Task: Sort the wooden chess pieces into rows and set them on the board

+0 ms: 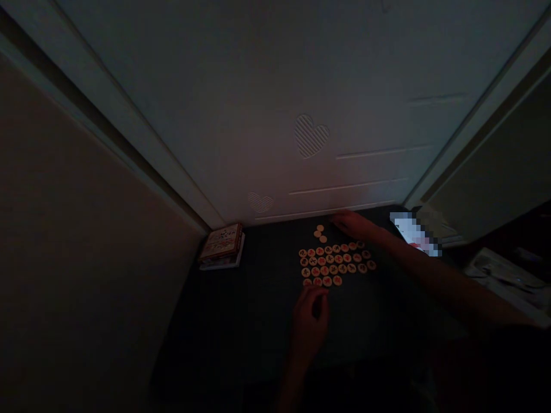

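Several round pale game pieces (336,263) with red and dark marks lie in rows on a dark surface (241,310). Three more blank-faced pieces (319,233) sit just behind the rows. My left hand (310,314) rests right in front of the nearest row, fingers curled together, and I cannot make out anything in them. My right hand (353,223) reaches across to the far side of the rows, lying low next to the three loose pieces; its fingers are too dark to read.
A flat printed box (221,245) lies at the back left of the dark surface. A white door with heart shapes (310,136) stands right behind. A blurred light object (415,234) and pale items (503,278) lie to the right.
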`<state>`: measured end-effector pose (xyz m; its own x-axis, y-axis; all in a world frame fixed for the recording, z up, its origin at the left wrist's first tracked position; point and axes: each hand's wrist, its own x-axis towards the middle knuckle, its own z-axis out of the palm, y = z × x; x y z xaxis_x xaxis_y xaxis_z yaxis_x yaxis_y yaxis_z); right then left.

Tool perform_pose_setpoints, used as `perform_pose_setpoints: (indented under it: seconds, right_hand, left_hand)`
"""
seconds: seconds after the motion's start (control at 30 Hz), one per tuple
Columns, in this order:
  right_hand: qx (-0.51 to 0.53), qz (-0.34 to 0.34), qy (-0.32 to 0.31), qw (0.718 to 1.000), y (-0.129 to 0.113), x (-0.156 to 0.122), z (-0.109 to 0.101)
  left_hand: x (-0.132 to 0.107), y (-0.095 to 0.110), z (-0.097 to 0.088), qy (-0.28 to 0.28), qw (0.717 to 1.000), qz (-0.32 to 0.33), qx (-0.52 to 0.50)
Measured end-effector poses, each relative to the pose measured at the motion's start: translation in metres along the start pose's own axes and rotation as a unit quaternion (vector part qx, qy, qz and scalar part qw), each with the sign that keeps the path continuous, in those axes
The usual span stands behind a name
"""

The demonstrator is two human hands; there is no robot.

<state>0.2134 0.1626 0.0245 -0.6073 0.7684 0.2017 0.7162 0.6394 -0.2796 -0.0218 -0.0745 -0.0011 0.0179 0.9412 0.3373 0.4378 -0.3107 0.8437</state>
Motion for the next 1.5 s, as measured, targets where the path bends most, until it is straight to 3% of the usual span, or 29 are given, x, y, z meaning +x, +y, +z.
perform_pose_setpoints:
  seconds: [0.13,0.23,0.33,0.4,0.5,0.63,0.73,0.93,1.2,1.5]
  right_hand:
    - [-0.006,0.033,0.031,0.999,0.008,-0.037,-0.018]
    - [0.032,0.088,0.088,0.992,-0.003,-0.073,-0.027]
    - [0.138,0.172,0.154,0.963,-0.032,-0.115,-0.022]
    - [0.207,0.219,0.167,0.939,-0.06,-0.14,-0.011]
    - [0.299,0.236,0.153,0.912,-0.105,-0.164,0.011]
    - [0.346,0.187,0.124,0.911,-0.15,-0.165,0.033]
    - [0.346,0.183,0.126,0.911,-0.163,-0.158,0.043]
    - [0.369,0.168,0.139,0.904,-0.163,-0.159,0.05]
    - [0.405,0.188,0.119,0.887,-0.166,-0.159,0.043]
    - [0.415,0.195,0.116,0.881,-0.164,-0.161,0.044]
  left_hand:
    - [-0.001,-0.001,0.0,-0.013,1.0,0.001,0.0]
    - [0.0,-0.001,0.001,-0.016,1.0,0.001,0.007]
    - [0.001,-0.001,0.002,-0.016,1.0,0.005,0.021]
    - [0.002,-0.001,0.003,-0.028,0.999,0.005,0.028]
    - [0.002,-0.002,0.004,-0.046,0.998,0.004,0.038]
    - [0.002,-0.002,0.005,-0.064,0.996,-0.011,0.06]
    - [0.002,-0.002,0.005,-0.074,0.994,-0.018,0.073]
    - [0.003,0.0,0.005,-0.064,0.994,-0.008,0.092]
    - [0.004,0.002,0.005,-0.051,0.994,0.007,0.099]
    - [0.001,-0.001,0.007,-0.089,0.991,0.014,0.098]
